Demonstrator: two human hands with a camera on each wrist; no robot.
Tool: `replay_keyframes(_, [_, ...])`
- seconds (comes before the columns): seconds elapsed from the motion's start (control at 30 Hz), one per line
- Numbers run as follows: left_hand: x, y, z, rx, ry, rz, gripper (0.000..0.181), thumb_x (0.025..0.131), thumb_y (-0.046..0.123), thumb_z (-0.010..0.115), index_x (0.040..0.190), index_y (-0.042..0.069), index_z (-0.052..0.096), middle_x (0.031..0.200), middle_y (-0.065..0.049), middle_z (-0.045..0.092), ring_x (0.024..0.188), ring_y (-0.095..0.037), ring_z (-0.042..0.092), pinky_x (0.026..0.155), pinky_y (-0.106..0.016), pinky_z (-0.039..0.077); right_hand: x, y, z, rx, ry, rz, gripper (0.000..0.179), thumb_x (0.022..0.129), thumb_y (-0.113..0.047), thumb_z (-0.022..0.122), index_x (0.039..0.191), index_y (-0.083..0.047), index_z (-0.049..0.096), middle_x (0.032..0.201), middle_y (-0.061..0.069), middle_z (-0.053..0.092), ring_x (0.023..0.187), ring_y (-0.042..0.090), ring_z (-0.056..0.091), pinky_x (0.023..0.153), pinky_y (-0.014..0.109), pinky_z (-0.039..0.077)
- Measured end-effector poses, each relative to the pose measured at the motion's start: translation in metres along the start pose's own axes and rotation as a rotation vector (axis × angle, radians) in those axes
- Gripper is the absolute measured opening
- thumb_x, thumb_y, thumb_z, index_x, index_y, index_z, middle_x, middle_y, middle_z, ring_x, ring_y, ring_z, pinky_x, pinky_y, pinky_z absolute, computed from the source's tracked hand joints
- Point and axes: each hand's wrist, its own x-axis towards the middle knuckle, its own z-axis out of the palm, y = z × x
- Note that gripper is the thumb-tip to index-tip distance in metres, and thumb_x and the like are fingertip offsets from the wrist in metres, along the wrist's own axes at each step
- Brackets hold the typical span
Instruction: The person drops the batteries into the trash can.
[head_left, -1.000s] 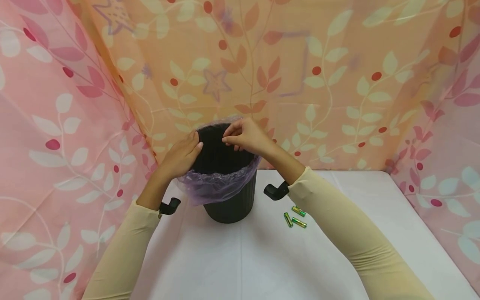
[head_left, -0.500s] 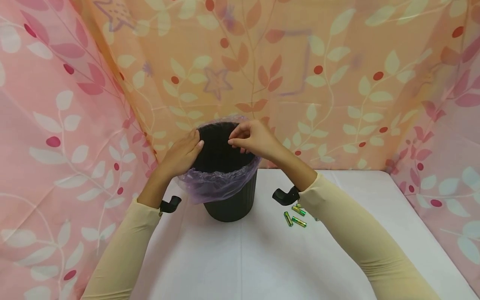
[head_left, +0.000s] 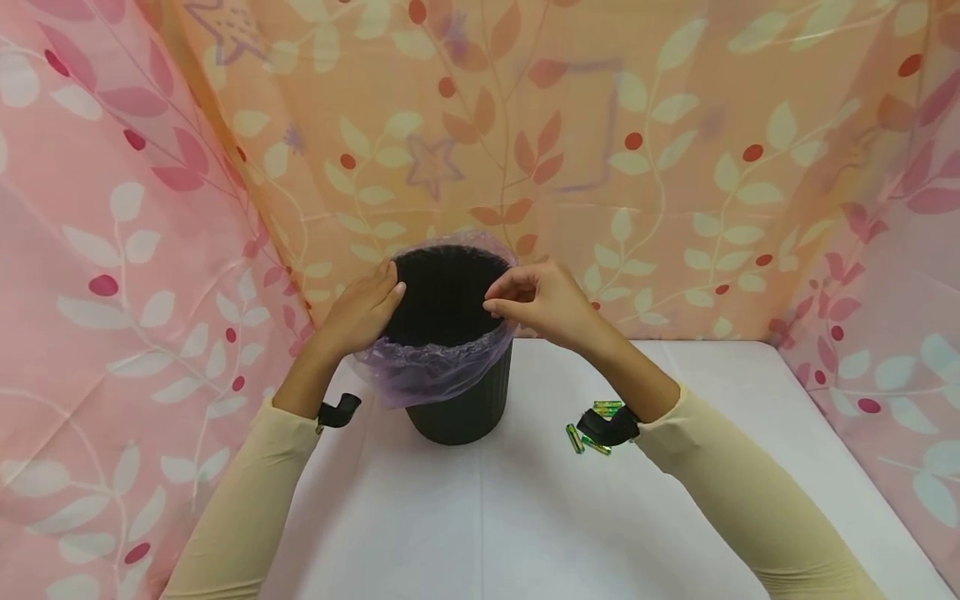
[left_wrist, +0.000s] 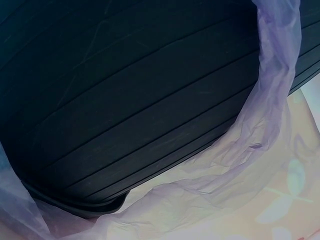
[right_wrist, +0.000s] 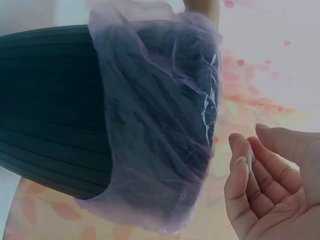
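A black ribbed waste bin [head_left: 459,412] stands upright on the table, a thin purple bin liner [head_left: 438,375] folded out over its rim. My left hand [head_left: 358,310] rests against the left side of the rim with its fingers extended. The left wrist view shows the ribbed bin wall [left_wrist: 130,110] and the loose liner [left_wrist: 272,90], but no hand. At the right edge of the rim is my right hand [head_left: 551,304], fingers loosely bent. In the right wrist view this hand [right_wrist: 277,185] has nothing between thumb and fingertips, a little apart from the crinkled liner [right_wrist: 155,110].
Several green-and-gold batteries [head_left: 574,438] lie on the white table [head_left: 480,517] to the right of the bin, partly behind the right wrist's black camera mount [head_left: 609,427]. Another black mount [head_left: 341,411] sits at the left wrist. Patterned cloth [head_left: 675,208] surrounds the table.
My right hand has moved right, from over the bin's opening to its right edge, its wrist mount now overlapping the batteries. The left hand and the bin stay in place.
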Motion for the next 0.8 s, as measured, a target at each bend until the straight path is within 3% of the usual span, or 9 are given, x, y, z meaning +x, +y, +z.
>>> replay_keyframes(0.37, [-0.001, 0.000, 0.000, -0.004, 0.007, -0.006, 0.064, 0.112, 0.036, 0.023, 0.157, -0.008, 0.014, 0.167, -0.021, 0.007, 0.156, -0.032, 0.004, 0.125, -0.050, 0.003, -0.041, 0.013, -0.008, -0.035, 0.021, 0.042, 0.008, 0.090, -0.021, 0.079, 0.095, -0.014, 0.079, 0.079, 0.002, 0.072, 0.062, 0.023, 0.065, 0.060, 0.033, 0.057])
replay_keyframes(0.8, [0.000, 0.000, 0.000, -0.004, 0.004, -0.006, 0.064, 0.112, 0.036, 0.023, 0.157, -0.008, 0.013, 0.167, -0.022, 0.006, 0.155, -0.033, 0.004, 0.125, -0.050, 0.003, -0.081, 0.042, -0.009, -0.056, 0.027, 0.100, 0.011, 0.089, -0.023, 0.080, 0.095, -0.013, 0.079, 0.084, 0.003, 0.073, 0.063, 0.021, 0.066, 0.059, 0.030, 0.055])
